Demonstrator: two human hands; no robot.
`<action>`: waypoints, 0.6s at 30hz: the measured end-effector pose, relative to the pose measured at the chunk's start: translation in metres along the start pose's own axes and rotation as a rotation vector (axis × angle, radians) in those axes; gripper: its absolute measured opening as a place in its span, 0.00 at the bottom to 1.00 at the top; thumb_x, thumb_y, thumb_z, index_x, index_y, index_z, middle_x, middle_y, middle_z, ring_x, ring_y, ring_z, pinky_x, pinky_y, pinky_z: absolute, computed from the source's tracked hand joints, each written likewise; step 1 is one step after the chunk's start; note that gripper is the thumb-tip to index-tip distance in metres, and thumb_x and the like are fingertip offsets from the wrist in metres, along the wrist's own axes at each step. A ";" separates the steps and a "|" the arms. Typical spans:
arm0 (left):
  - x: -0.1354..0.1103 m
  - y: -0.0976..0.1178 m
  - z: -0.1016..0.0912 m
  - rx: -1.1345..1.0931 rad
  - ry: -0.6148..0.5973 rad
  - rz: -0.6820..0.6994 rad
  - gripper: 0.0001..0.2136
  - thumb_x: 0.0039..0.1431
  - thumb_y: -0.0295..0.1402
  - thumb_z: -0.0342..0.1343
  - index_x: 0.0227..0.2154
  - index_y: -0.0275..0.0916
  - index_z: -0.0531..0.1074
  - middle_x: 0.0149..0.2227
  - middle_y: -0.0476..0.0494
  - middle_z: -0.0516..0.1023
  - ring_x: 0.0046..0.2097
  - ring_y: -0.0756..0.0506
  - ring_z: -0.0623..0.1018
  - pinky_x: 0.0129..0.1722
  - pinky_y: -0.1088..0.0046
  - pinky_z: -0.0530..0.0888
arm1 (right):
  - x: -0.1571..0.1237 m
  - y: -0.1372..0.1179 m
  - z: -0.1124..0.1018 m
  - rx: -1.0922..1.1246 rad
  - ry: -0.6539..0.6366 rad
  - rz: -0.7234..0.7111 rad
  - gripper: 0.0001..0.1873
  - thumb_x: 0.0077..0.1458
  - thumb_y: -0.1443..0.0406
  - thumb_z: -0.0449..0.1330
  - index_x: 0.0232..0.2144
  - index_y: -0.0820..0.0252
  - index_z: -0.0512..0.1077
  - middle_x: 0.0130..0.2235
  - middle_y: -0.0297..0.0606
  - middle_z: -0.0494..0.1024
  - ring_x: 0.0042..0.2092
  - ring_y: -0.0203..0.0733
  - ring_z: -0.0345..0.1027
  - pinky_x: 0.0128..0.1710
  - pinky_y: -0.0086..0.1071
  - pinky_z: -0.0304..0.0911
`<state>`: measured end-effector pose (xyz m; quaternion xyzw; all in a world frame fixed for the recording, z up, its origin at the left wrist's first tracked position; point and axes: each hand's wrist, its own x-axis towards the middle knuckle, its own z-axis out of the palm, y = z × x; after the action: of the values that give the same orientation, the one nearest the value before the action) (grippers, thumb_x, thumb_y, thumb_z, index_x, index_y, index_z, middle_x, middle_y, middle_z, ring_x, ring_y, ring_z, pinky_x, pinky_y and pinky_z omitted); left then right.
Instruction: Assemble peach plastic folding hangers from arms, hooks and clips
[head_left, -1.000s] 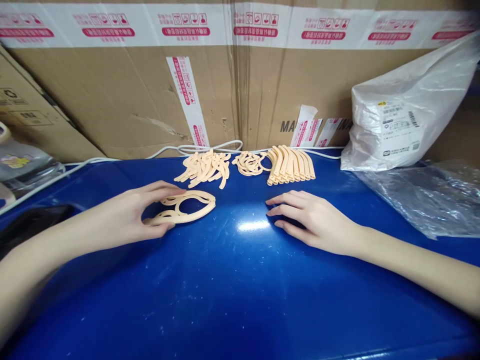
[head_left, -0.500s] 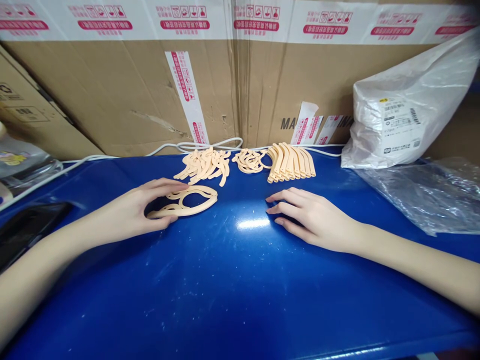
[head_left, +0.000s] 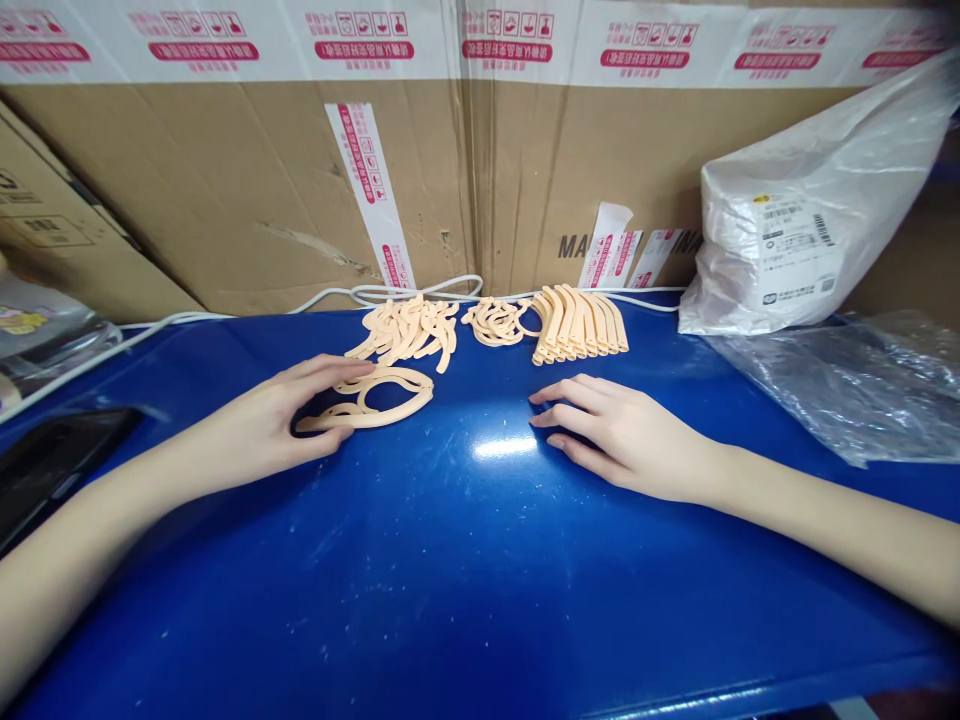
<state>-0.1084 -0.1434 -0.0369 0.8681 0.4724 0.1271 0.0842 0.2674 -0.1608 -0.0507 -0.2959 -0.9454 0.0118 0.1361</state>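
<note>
Half curled the left hand (head_left: 274,418), clamped across the cream frame (head_left: 390,416) on the blue table (head_left: 450,560); aimed the frame's closed end rightward, with a left-to-right long axis; held the right hand (head_left: 626,438) loosely spread.

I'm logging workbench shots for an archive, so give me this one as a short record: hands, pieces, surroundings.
Left hand: thumb and fingers on opposite edges of a cream frame
Right hand: fingers slightly bent, holding nothing, nearest the row of curved pieces
Pieces at the back, left to right: loose heap, ring pile, row of curved pieces
Surface: blue table
Left side: dark phone, partly hidden
Right side: white bag with a label, clear plastic sheet
Behind: cardboard, taped
</note>
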 end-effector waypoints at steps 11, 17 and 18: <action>0.002 0.006 0.000 0.014 0.028 0.029 0.25 0.59 0.41 0.50 0.59 0.42 0.60 0.60 0.41 0.65 0.61 0.41 0.66 0.61 0.56 0.62 | 0.000 0.000 -0.002 -0.008 0.000 -0.006 0.15 0.65 0.63 0.47 0.46 0.61 0.71 0.51 0.44 0.72 0.49 0.44 0.67 0.50 0.42 0.64; 0.001 0.013 -0.003 0.006 0.053 0.009 0.25 0.59 0.39 0.50 0.59 0.41 0.60 0.59 0.40 0.66 0.59 0.41 0.67 0.59 0.55 0.63 | -0.001 -0.001 -0.002 -0.010 0.003 -0.009 0.15 0.65 0.63 0.48 0.45 0.60 0.71 0.51 0.44 0.72 0.49 0.44 0.67 0.50 0.42 0.64; 0.001 0.012 -0.003 0.013 0.052 0.005 0.25 0.59 0.39 0.51 0.59 0.41 0.60 0.59 0.40 0.66 0.59 0.41 0.67 0.59 0.55 0.64 | -0.001 -0.001 -0.002 -0.011 0.003 -0.011 0.15 0.65 0.64 0.47 0.45 0.61 0.71 0.51 0.44 0.72 0.49 0.44 0.66 0.50 0.42 0.64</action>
<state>-0.0992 -0.1490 -0.0307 0.8662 0.4731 0.1469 0.0659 0.2679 -0.1622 -0.0487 -0.2917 -0.9468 0.0053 0.1358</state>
